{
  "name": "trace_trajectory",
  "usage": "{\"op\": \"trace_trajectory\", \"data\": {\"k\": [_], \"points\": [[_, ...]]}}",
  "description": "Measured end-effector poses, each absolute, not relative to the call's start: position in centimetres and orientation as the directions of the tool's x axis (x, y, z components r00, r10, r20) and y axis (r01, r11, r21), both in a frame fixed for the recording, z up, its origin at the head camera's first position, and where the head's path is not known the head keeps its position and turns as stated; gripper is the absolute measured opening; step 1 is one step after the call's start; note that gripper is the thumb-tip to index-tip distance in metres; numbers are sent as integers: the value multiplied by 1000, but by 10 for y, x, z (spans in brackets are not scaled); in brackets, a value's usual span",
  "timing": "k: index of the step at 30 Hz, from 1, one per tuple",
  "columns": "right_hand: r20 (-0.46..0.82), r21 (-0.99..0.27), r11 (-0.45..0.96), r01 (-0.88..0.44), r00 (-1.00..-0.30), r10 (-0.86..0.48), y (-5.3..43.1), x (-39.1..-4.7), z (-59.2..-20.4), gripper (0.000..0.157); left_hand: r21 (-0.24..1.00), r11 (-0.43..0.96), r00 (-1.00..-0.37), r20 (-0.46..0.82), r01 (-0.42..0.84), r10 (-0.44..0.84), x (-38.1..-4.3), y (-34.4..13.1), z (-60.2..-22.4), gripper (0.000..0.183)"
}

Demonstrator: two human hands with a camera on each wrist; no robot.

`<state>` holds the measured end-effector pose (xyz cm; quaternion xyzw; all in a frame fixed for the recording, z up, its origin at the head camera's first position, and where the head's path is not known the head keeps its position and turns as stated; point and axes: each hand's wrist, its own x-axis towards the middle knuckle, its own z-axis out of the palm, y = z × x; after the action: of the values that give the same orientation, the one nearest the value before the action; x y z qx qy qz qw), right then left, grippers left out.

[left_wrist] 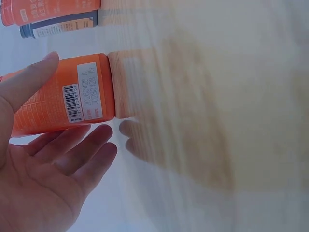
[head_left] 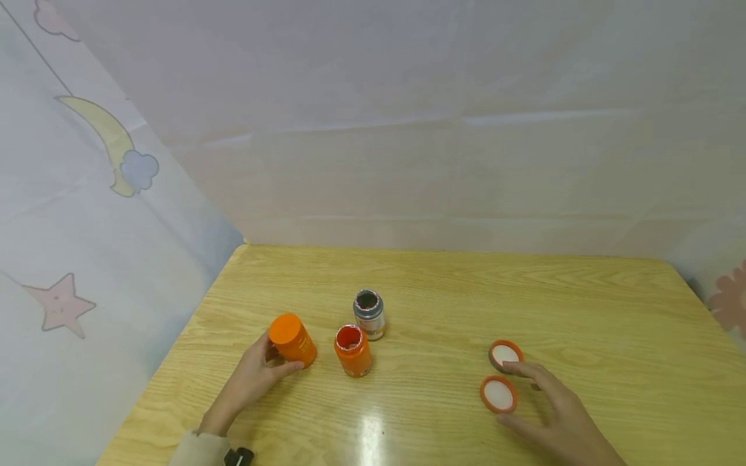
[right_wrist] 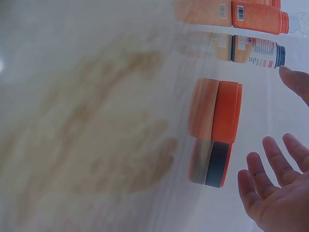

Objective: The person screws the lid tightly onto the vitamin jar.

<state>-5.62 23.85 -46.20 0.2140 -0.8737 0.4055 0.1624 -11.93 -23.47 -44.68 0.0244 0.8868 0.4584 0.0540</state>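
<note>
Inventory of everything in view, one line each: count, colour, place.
capped orange bottle: 1, orange, table's left
open orange bottle: 1, orange, right of the capped one
open grey bottle: 1, grey with pale label, just behind open orange one
orange lid: 1, orange, white inside up, table's right
grey lid: 1, grey with orange rim, white inside up, behind orange lid
table: 1, yellow wood-grain, under everything
backdrop: pale, around table; printed moon, clouds, star, flower
left hand: 1, bare, around capped bottle
left sleeve: 1, beige, left forearm
dark wrist item: 1, black, left wrist
right hand: 1, bare, by lids
</note>
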Motion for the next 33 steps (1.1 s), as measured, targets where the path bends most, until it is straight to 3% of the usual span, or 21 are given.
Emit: {"op": "trace_trajectory", "data": {"k": [15,33], "points": [[396,-666,594,-452,-888,-232,240,-54,-464,71,808,589,-999,-43,-22,22,-91,-241,-442,63],[333,-664,636,-393,-917,-219,242,-53,-465,66,767,639,-998,64,52,4,-69,-228,-431,51]]}}
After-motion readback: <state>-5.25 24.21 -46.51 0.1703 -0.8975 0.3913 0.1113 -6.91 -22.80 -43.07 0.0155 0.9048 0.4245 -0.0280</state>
